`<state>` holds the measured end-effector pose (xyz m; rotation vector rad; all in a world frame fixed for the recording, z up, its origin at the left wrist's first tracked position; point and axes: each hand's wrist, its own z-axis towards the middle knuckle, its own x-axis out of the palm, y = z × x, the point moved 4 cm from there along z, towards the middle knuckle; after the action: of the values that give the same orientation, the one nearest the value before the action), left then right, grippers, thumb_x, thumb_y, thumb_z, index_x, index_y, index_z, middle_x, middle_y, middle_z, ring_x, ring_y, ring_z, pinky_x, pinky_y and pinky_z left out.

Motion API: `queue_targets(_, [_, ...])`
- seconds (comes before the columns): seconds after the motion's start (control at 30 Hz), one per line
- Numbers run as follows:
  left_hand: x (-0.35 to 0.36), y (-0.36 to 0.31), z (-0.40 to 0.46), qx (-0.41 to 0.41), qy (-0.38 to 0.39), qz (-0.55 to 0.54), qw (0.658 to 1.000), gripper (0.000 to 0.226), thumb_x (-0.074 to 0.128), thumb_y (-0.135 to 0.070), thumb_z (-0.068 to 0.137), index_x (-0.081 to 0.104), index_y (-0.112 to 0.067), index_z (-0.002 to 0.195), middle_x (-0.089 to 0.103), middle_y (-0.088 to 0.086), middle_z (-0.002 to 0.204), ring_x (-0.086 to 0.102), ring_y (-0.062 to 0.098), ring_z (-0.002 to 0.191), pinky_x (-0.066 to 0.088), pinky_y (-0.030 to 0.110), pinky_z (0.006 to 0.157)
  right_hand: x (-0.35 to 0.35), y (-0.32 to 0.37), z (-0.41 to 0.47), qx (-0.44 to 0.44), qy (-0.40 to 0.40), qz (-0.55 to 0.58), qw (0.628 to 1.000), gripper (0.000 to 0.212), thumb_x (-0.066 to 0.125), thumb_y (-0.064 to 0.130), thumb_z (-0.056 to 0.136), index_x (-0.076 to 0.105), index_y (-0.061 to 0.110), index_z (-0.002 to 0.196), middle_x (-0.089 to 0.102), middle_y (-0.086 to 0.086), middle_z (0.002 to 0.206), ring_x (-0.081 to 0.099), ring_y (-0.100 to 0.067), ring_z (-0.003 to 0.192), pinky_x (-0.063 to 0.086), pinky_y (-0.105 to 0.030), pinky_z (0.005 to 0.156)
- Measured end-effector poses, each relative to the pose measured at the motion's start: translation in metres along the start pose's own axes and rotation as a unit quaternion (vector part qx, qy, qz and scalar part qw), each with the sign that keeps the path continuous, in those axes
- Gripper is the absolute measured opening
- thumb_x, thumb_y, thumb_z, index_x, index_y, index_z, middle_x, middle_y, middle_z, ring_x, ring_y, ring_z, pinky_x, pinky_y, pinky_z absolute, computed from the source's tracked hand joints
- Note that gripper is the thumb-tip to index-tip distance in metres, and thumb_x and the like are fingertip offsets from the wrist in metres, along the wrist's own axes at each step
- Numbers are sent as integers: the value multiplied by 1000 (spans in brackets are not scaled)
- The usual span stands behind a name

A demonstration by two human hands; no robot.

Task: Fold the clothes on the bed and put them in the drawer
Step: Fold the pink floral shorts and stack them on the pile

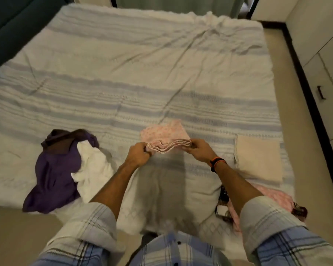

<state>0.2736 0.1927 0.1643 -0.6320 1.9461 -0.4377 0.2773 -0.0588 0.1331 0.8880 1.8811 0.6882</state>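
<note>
The left hand (137, 153) and right hand (197, 150) each pinch 1 end of a folded pink garment (166, 138), fingers curled tight round its stacked near edges, which show about 4 layers. The cloth is held low over the bed (123, 73), its far part sloping down toward the striped cover; whether it touches the cover cannot be told. An orange-and-black band (216, 163) circles the right wrist.

To the left lie 2 unfolded pieces, a purple garment (54, 173) with a white garment (93, 169) partly on top. To the right, a folded beige cloth (259, 159) sits flat, and nearer the bed's edge a pink patterned heap (273, 198) lies bunched beside dark fabric. Cabinet fronts with dark handles (321, 93) line the wall at far right; no open drawer is visible.

The fold looks nearly complete, judging by the layers. The risk from here: the stacked edges are wavy and held only at the ends, so a loosened pinch or a quick swing could let the middle sag and the layers slide apart, undoing the fold before it is stowed.
</note>
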Motion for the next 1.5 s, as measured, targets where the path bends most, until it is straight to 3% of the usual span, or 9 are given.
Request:
queue_targets(0.13, [44, 37, -30, -29, 63, 10, 998, 16, 63, -19, 91, 69, -5, 94, 70, 21, 99, 64, 37, 96, 38, 28, 68, 41, -40, -30, 42, 42, -31, 998, 47, 70, 38, 89, 63, -8, 94, 59, -25, 79, 51, -23, 73, 36, -35, 67])
queue_targets(0.2, [58, 49, -44, -32, 80, 25, 996, 16, 63, -20, 91, 62, -8, 80, 69, 22, 94, 63, 36, 91, 36, 30, 67, 56, -53, -46, 55, 46, -45, 996, 45, 69, 34, 91, 61, -11, 93, 52, -18, 75, 47, -22, 71, 32, -34, 65])
queue_targets(0.3, [74, 67, -59, -30, 89, 32, 995, 36, 64, -19, 91, 42, -18, 63, 57, 13, 73, 54, 29, 75, 30, 31, 60, 74, -65, -67, 60, 47, -64, 995, 41, 67, 32, 93, 58, -7, 86, 46, -11, 72, 42, -22, 68, 30, -33, 63])
queue_targets(0.47, [89, 88, -80, -31, 121, 39, 991, 40, 64, -19, 91, 38, -20, 60, 43, 1, 58, 46, 23, 67, 27, 31, 56, 95, -75, -100, 67, 45, -84, 993, 33, 67, 34, 93, 53, 8, 77, 47, -11, 70, 41, -21, 65, 28, -33, 60])
queue_targets(0.63, [100, 99, -103, -32, 143, 41, 988, 40, 63, -18, 90, 38, -21, 60, 40, -1, 58, 44, 22, 67, 27, 31, 58, 113, -88, -127, 90, 52, -77, 992, 43, 66, 33, 93, 58, -10, 89, 49, -14, 73, 45, -23, 69, 30, -33, 63])
queue_targets(1.1, [160, 110, -196, -69, 111, 48, 990, 39, 62, -17, 91, 37, -18, 61, 43, 3, 62, 47, 26, 71, 29, 30, 60, 122, -129, -201, 46, 111, -110, 987, 33, 65, 29, 94, 58, 0, 81, 57, -18, 76, 49, -25, 71, 30, -33, 59])
queue_targets(1.23, [177, 112, -216, -81, 121, 47, 988, 31, 63, -21, 92, 46, -13, 67, 51, 7, 70, 48, 24, 72, 30, 30, 61, 122, -146, -217, 53, 125, -93, 986, 39, 67, 28, 92, 63, -11, 91, 66, -31, 89, 59, -40, 77, 36, -33, 62])
queue_targets(1.33, [185, 115, -220, -93, 130, 33, 987, 23, 64, -22, 92, 54, -9, 75, 55, 8, 75, 50, 23, 73, 33, 28, 59, 122, -152, -218, 64, 138, -90, 984, 40, 69, 31, 90, 64, -9, 90, 69, -28, 89, 64, -37, 80, 41, -33, 65])
queue_targets(1.5, [182, 114, -203, -107, 131, 20, 985, 39, 65, -24, 92, 40, -20, 62, 58, 7, 74, 55, 25, 76, 38, 27, 60, 120, -148, -197, 87, 137, -71, 984, 38, 71, 31, 90, 64, -6, 83, 70, -21, 82, 67, -32, 76, 53, -40, 70])
